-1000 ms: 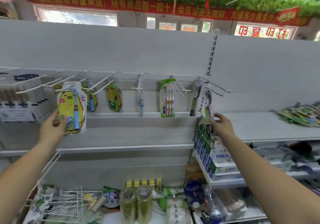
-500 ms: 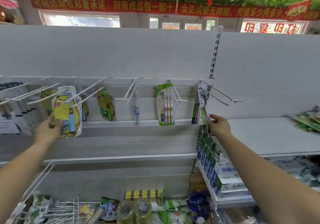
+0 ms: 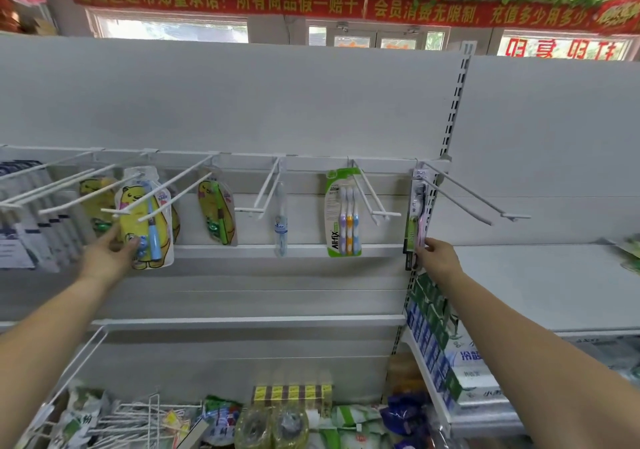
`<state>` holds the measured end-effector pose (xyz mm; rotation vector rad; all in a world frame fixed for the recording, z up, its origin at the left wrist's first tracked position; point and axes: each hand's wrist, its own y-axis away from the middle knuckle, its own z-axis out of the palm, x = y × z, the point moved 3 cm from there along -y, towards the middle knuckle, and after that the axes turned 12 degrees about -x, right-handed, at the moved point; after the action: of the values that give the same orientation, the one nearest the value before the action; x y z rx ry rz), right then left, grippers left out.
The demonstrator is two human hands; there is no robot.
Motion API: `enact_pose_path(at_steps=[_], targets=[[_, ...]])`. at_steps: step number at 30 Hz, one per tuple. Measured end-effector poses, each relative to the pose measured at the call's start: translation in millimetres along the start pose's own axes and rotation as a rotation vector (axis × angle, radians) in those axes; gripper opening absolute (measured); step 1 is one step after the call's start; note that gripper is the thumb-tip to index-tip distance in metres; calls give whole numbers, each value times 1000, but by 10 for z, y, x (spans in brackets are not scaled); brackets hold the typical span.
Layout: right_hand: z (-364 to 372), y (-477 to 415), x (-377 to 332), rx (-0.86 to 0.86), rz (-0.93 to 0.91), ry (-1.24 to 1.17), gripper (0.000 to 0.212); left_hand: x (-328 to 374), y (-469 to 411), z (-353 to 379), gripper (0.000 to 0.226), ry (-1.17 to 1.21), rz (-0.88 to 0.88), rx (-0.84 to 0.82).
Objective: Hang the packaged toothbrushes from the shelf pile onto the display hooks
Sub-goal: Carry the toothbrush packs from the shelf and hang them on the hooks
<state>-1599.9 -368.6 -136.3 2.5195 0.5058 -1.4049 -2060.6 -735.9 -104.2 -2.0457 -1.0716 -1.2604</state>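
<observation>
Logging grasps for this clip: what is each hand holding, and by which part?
The left hand grips the yellow bear toothbrush pack at its lower left corner; the right hand pinches the slim pink toothbrush pack at its bottom end.

Bare left hand [image 3: 107, 258] (right hand [image 3: 438, 258] too)

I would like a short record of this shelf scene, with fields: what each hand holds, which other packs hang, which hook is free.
left hand: left hand grips the lower part of the yellow bear pack; hook wires cross in front of it
right hand: right hand pinches the bottom of the pink toothbrush pack, which hangs beside the upright
other hanging packs: green bear pack, clear single pack, three-brush pack
free hook: right double hook
</observation>
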Motion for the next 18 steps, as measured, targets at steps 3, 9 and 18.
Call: enact_pose_path(at_steps=[3,9,18], targets=[[-43,28,52,-55,90,15,29,40,77,26,62,-50,17,-4],[-95,283,59,-161,116,314,39,-74,252,39,47,-225,0,-34],[-126,1369,-795,-273,-194,826,68,465,924,221,73,-913,355,-337]])
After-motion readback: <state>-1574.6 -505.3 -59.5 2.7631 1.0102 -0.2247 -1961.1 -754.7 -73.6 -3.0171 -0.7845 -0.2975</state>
